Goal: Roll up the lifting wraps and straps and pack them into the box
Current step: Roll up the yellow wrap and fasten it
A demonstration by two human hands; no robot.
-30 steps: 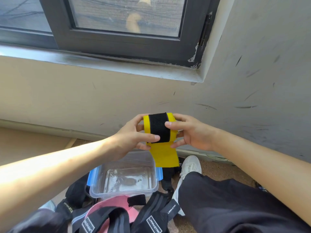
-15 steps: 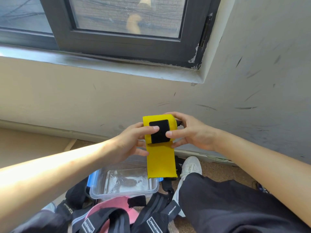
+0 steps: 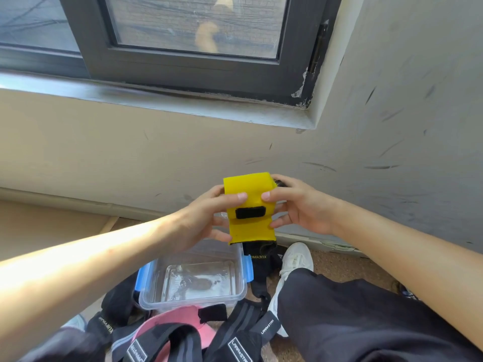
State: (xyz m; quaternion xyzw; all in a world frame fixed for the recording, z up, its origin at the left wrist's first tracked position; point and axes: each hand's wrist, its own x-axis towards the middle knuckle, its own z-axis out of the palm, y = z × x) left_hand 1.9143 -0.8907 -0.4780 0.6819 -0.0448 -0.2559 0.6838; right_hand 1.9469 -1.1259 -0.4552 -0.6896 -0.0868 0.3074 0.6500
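Note:
I hold a yellow lifting wrap (image 3: 249, 189) with a black velcro patch in front of me, above the floor. It is rolled at the top, and a short yellow tail hangs below. My left hand (image 3: 201, 218) grips its left side, thumb on the front. My right hand (image 3: 298, 205) grips its right side, thumb beside the left thumb. Under the wrap stands a clear plastic box (image 3: 193, 299) with blue clips, open, with only small bits inside.
Black wraps and straps with white labels (image 3: 240, 348) and a pink wrap (image 3: 180, 320) lie heaped in front of the box. Another black strap (image 3: 258, 259) hangs right of it. My white shoe (image 3: 295, 259) and dark trouser leg (image 3: 352, 317) are on the right. Wall and window sill ahead.
The roll has turned further up the yellow wrap: the hanging tail is shorter and the black patch, wide a second ago, now shows as a small strip lower on the front.

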